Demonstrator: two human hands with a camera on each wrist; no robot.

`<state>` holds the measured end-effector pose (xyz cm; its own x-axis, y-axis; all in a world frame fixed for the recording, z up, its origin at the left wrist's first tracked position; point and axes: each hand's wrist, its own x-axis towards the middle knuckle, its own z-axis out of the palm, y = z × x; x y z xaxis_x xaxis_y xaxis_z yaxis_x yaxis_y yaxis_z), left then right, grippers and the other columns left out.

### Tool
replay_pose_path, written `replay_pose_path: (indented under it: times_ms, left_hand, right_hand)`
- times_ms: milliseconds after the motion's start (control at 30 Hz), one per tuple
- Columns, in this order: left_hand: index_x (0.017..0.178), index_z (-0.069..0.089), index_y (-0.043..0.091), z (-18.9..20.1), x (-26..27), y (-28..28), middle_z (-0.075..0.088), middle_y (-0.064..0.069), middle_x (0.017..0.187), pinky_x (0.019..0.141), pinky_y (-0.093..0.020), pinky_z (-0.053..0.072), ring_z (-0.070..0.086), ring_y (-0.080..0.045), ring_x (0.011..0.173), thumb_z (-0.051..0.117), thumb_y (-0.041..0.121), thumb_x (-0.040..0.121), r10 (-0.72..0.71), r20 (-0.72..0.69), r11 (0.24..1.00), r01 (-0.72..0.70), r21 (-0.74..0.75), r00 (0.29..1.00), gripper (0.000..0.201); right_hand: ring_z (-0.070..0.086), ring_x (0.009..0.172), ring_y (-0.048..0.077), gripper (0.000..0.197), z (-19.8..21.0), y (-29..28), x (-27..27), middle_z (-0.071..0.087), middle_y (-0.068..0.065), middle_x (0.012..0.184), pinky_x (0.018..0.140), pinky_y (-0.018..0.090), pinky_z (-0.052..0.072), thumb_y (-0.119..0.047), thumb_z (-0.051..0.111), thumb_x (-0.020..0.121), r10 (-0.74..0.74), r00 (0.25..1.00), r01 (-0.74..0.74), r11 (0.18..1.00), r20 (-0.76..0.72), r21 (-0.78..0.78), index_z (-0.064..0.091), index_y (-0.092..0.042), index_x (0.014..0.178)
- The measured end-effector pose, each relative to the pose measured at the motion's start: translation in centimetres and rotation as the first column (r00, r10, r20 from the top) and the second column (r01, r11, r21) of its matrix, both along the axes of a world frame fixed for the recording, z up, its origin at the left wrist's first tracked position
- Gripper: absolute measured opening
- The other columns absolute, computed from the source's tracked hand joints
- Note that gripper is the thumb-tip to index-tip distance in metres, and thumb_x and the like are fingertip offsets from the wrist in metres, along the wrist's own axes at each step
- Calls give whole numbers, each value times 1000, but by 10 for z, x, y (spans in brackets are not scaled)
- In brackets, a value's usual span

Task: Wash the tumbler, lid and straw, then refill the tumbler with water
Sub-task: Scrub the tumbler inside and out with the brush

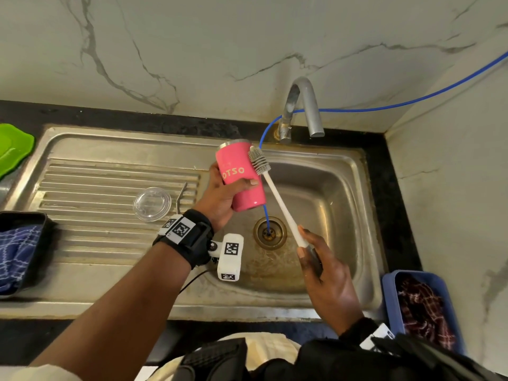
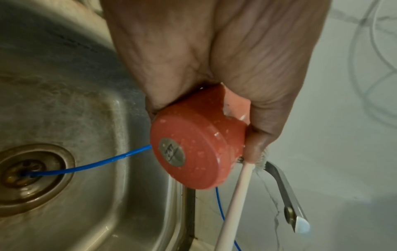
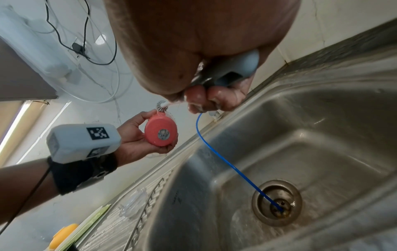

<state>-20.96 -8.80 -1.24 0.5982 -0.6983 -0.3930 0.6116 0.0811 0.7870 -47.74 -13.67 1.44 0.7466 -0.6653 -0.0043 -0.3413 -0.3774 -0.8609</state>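
The pink tumbler [image 1: 242, 180], marked "OTSO", is gripped by the left hand [image 1: 220, 198]; a bottle brush [image 1: 277, 199], gripped by the right hand [image 1: 327, 279], is pressed beside its rim.

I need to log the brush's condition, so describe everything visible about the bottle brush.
The bottle brush has a long, thin white shaft, a grey ribbed bristle head and a grey-blue grip end. It looks like plastic with silicone-like bristles. The right hand holds the grip, and the shaft slants up and leftward over the sink basin. The head lies against the outside of the pink tumbler, near its rim, beside the left hand's thumb.
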Motion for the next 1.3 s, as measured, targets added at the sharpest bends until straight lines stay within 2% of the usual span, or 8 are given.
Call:
replay_pose_path:
  times_ms: [133, 300, 567, 733, 900, 1033, 1167, 1300]
  left_hand:
    - [144, 39, 21, -2, -12, -5, 65, -3, 125, 83, -42, 61, 68, -22, 116, 89, 12, 58, -76, -7, 997, 76, -31, 997, 100]
    - [155, 35, 15, -1, -13, -8, 64, -8, 131, 97, -49, 58, 63, -27, 124, 87, 9, 66, -133, 31, 990, 134, -36, 991, 103]
    - [153, 29, 28, 2, -4, -2, 59, -11, 135, 83, -48, 61, 67, -29, 116, 81, 0, 66, -22, 21, 998, 23, -50, 1000, 106]
    - [153, 29, 31, 1, -17, -4, 58, -11, 139, 91, -53, 60, 62, -31, 124, 80, 4, 68, -113, 23, 993, 113, -22, 993, 103]
    - [153, 32, 30, 8, -6, -3, 57, -11, 134, 79, -49, 62, 66, -31, 113, 79, 5, 65, -4, 0, 1000, 4, 0, 1000, 103]
    - [153, 32, 28, 8, -3, 2, 58, -11, 131, 77, -48, 62, 65, -30, 111, 74, 3, 66, -2, 16, 1000, 2, 3, 1000, 99]
    - [151, 35, 28, 6, -18, 1, 62, -8, 128, 77, -44, 62, 68, -25, 109, 74, 4, 66, -83, 2, 996, 83, -31, 997, 97]
    - [154, 33, 27, 5, -13, -1, 58, -11, 133, 77, -44, 62, 67, -28, 111, 67, 2, 73, -36, -22, 999, 35, -38, 999, 91]
  right_hand:
    - [69, 74, -1, 37, -6, 3, 5, 70, -23, 92, 68, 9, 50, -32, 53, 106, -67, 998, 67, 998, -4, 11, 53, -37, 143]
    - [67, 69, -1, 36, 0, 2, 11, 68, -33, 93, 63, 7, 47, -26, 55, 107, -80, 997, 80, 997, -6, 23, 54, -37, 142]
    - [63, 65, -9, 39, 3, 3, -2, 63, -40, 85, 60, 2, 42, -25, 55, 104, -30, 1000, 30, 999, -1, -35, 55, -26, 143]
    - [61, 57, 3, 39, 4, -6, 9, 64, -12, 71, 56, 6, 43, -28, 56, 105, -67, 998, 67, 996, 1, -64, 50, -46, 139]
    - [67, 73, -9, 39, 2, 0, 0, 66, -25, 91, 66, 2, 46, -24, 56, 106, -19, 1000, 18, 999, -20, -51, 50, -39, 141]
    - [65, 71, -14, 38, 2, 4, -2, 61, -26, 84, 62, 2, 45, -25, 54, 105, -13, 1000, 12, 1000, -22, -22, 51, -34, 141]
    - [66, 73, -11, 38, 1, -5, 11, 66, -22, 91, 67, 2, 46, -21, 58, 106, -64, 998, 63, 996, -14, -59, 57, -25, 144]
    - [68, 77, -8, 38, 2, -4, 11, 66, -24, 95, 69, 4, 47, -24, 56, 107, -42, 999, 41, 997, -11, -71, 54, -33, 143]
